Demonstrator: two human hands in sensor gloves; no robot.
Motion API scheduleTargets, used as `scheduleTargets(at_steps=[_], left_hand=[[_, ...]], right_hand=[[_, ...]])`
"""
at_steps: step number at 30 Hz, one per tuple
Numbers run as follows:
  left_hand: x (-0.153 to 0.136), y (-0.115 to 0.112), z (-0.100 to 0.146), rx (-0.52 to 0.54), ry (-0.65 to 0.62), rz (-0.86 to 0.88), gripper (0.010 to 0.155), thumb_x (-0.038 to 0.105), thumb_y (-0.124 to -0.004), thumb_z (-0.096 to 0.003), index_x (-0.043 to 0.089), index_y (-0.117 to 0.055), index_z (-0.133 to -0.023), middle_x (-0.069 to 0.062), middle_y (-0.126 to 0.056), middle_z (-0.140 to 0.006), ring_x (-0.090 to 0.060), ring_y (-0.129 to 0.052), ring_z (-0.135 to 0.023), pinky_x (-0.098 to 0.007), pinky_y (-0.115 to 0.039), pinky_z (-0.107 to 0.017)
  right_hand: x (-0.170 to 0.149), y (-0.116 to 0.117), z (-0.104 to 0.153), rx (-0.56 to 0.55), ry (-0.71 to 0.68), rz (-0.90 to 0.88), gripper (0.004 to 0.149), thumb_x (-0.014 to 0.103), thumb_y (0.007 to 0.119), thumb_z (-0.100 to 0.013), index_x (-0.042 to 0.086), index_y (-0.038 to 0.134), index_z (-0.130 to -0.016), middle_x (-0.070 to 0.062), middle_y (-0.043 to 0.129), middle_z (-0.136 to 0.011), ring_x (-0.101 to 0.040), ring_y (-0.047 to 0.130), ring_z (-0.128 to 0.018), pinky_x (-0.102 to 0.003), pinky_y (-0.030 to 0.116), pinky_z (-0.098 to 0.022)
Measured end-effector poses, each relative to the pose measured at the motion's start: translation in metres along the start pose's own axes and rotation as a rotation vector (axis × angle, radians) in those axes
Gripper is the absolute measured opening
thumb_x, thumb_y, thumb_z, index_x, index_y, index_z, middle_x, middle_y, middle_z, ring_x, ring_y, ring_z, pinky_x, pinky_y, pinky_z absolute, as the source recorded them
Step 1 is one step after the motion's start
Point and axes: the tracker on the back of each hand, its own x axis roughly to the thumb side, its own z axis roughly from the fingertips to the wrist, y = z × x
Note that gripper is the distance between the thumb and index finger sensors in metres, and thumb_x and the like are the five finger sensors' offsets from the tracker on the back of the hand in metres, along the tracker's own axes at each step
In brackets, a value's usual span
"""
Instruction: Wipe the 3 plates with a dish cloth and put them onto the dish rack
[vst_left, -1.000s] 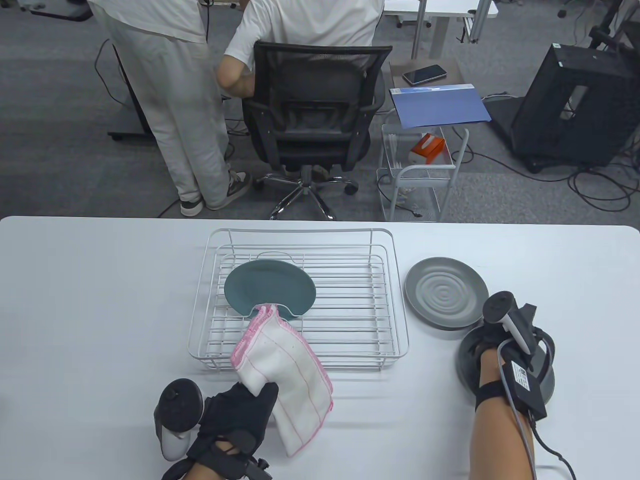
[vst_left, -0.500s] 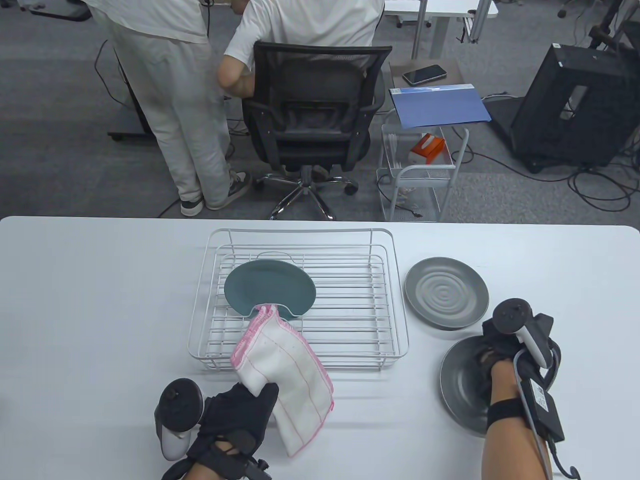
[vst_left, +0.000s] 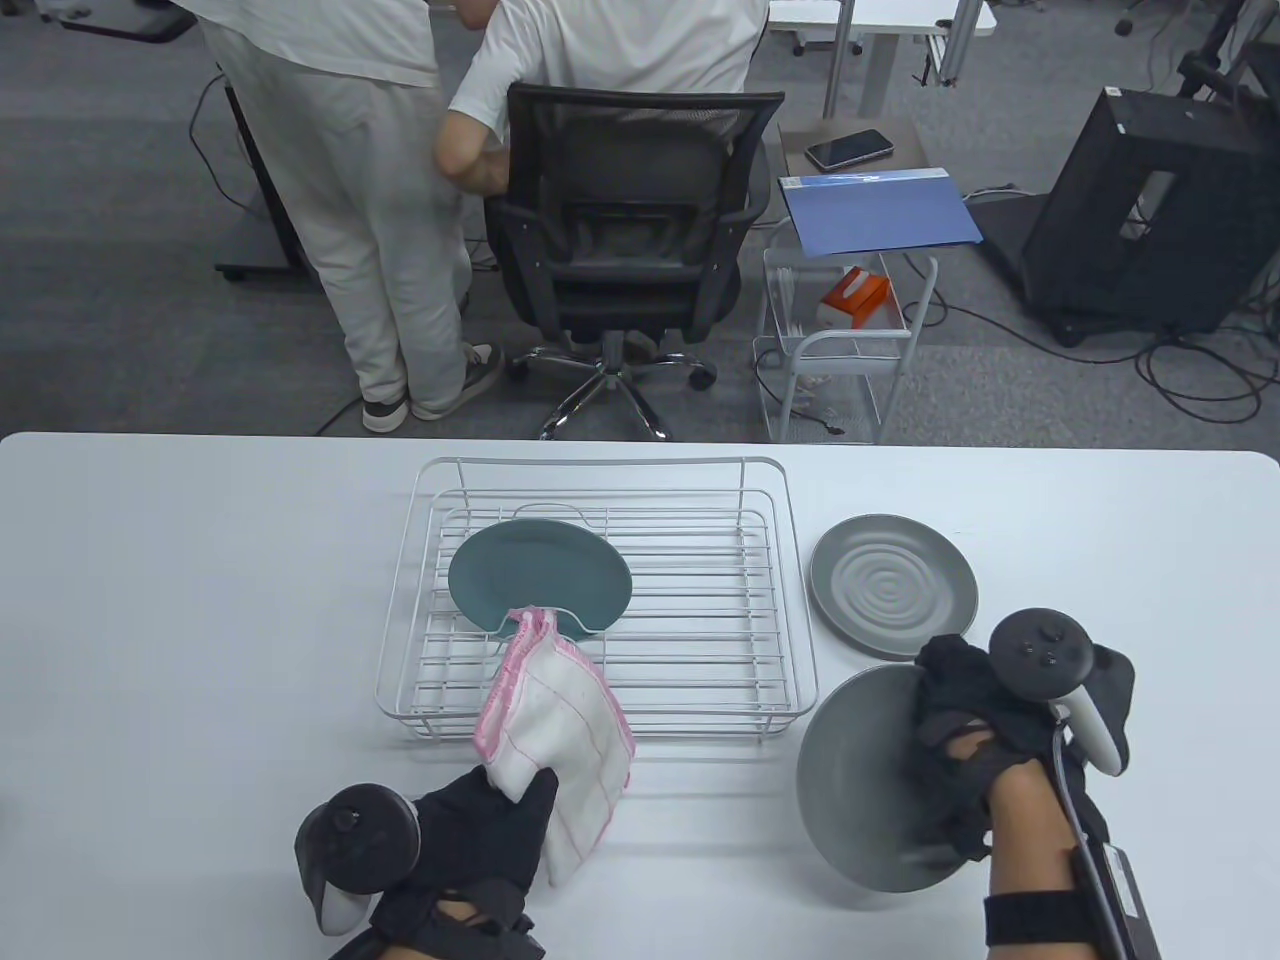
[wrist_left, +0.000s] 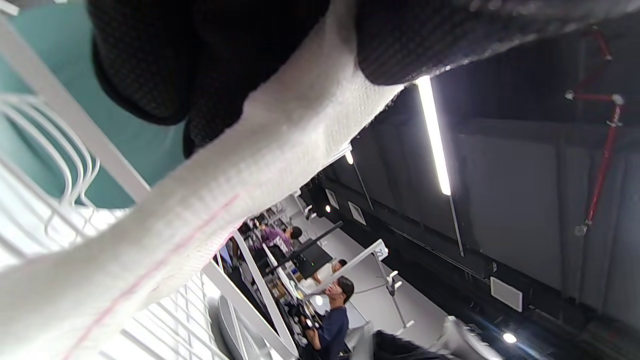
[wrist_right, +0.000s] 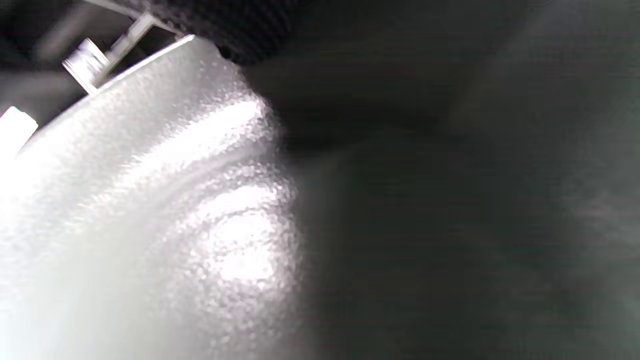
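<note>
My right hand (vst_left: 965, 730) grips a grey plate (vst_left: 860, 780) by its right edge and holds it tilted above the table at the front right; the same grey plate (wrist_right: 150, 225) fills the right wrist view. My left hand (vst_left: 480, 825) pinches a white dish cloth with pink edging (vst_left: 555, 730) near the front of the white wire dish rack (vst_left: 600, 470). The cloth (wrist_left: 210, 200) hangs up over the rack's front rail. A teal plate (vst_left: 540, 575) leans in the rack. A second grey plate (vst_left: 893, 585) with ring ridges lies flat to the right of the rack.
The white table (vst_left: 180, 620) reaches both sides of the rack. Beyond its far edge stand an office chair (vst_left: 620, 230), a wire trolley (vst_left: 840, 340) and two people.
My right hand has lifted the grey plate off the table, moved it left and tilted it up. My left hand has drawn the cloth slightly toward me, bunching it narrower.
</note>
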Motion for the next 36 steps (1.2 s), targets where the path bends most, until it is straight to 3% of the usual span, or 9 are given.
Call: scheduleTargets(at_steps=[4, 7, 10, 13, 17, 22, 27, 32, 36], left_hand=[[0.009, 0.003, 0.005, 0.077, -0.042, -0.114, 0.049, 0.036, -0.075, -0.0557, 0.022, -0.066, -0.102, -0.016, -0.093, -0.091, -0.036, -0.107, -0.066, -0.057, -0.079, -0.055], [0.014, 0.006, 0.007, 0.109, -0.077, -0.195, 0.048, 0.037, -0.076, -0.0553, 0.023, -0.068, -0.101, -0.015, -0.093, -0.092, -0.036, -0.107, -0.068, -0.057, -0.078, -0.055], [0.020, 0.004, 0.008, 0.141, -0.103, -0.273, 0.048, 0.036, -0.078, -0.0549, 0.025, -0.071, -0.101, -0.015, -0.091, -0.094, -0.037, -0.104, -0.072, -0.058, -0.076, -0.057], [0.027, 0.000, 0.009, 0.128, -0.151, -0.405, 0.048, 0.036, -0.079, -0.0541, 0.026, -0.073, -0.101, -0.014, -0.090, -0.096, -0.038, -0.101, -0.077, -0.059, -0.074, -0.060], [0.035, -0.013, 0.008, 0.027, -0.190, -0.528, 0.048, 0.036, -0.080, -0.0539, 0.027, -0.074, -0.101, -0.013, -0.087, -0.100, -0.040, -0.094, -0.085, -0.061, -0.068, -0.064], [0.038, -0.032, 0.006, -0.093, -0.201, -0.690, 0.048, 0.036, -0.080, -0.0539, 0.028, -0.073, -0.101, -0.011, -0.082, -0.106, -0.040, -0.081, -0.098, -0.061, -0.062, -0.069], [0.035, -0.052, 0.003, -0.294, -0.140, -0.805, 0.053, 0.037, -0.078, -0.0552, 0.026, -0.066, -0.105, -0.010, -0.062, -0.115, -0.037, -0.056, -0.109, -0.059, -0.048, -0.074], [0.028, -0.059, -0.002, -0.410, -0.036, -0.838, 0.057, 0.039, -0.074, -0.0564, 0.025, -0.057, -0.108, -0.007, -0.048, -0.117, -0.033, -0.039, -0.112, -0.058, -0.039, -0.075], [0.027, -0.053, -0.003, -0.409, -0.009, -0.816, 0.057, 0.038, -0.074, -0.0560, 0.023, -0.058, -0.108, -0.008, -0.050, -0.117, -0.034, -0.039, -0.112, -0.059, -0.038, -0.075]], right_hand=[[0.028, 0.033, 0.015, 0.060, -0.108, -0.097, 0.046, 0.025, 0.070, -0.039, 0.000, 0.069, -0.078, -0.029, 0.082, -0.074, -0.045, 0.099, -0.050, -0.068, 0.062, -0.053], [0.045, 0.059, 0.025, 0.137, -0.169, -0.218, 0.047, 0.027, 0.073, -0.041, -0.003, 0.069, -0.076, -0.026, 0.090, -0.062, -0.038, 0.105, -0.036, -0.064, 0.071, -0.048], [0.056, 0.083, 0.037, 0.148, -0.174, -0.290, 0.047, 0.028, 0.075, -0.043, -0.003, 0.067, -0.078, -0.025, 0.091, -0.061, -0.037, 0.105, -0.035, -0.063, 0.073, -0.047], [0.054, 0.110, 0.042, 0.142, -0.081, -0.401, 0.051, 0.025, 0.076, -0.043, -0.002, 0.063, -0.084, -0.024, 0.090, -0.063, -0.037, 0.105, -0.033, -0.063, 0.075, -0.046], [0.047, 0.133, 0.041, 0.249, -0.024, -0.586, 0.062, 0.019, 0.079, -0.041, -0.006, 0.052, -0.091, -0.024, 0.084, -0.069, -0.038, 0.104, -0.038, -0.064, 0.075, -0.046], [0.045, 0.141, 0.046, 0.299, -0.034, -0.660, 0.055, 0.019, 0.080, -0.041, -0.003, 0.064, -0.088, -0.024, 0.082, -0.071, -0.036, 0.102, -0.042, -0.064, 0.075, -0.047], [0.054, 0.156, 0.057, 0.330, -0.056, -0.751, 0.052, 0.020, 0.076, -0.044, -0.004, 0.060, -0.086, -0.027, 0.080, -0.072, -0.040, 0.103, -0.043, -0.063, 0.077, -0.044], [0.058, 0.159, 0.061, 0.280, -0.063, -0.802, 0.053, 0.021, 0.075, -0.044, -0.006, 0.057, -0.086, -0.029, 0.078, -0.073, -0.041, 0.102, -0.043, -0.063, 0.077, -0.045], [0.054, 0.150, 0.063, 0.186, -0.061, -0.854, 0.053, 0.021, 0.074, -0.045, -0.005, 0.056, -0.086, -0.030, 0.077, -0.074, -0.041, 0.102, -0.044, -0.063, 0.076, -0.045]])
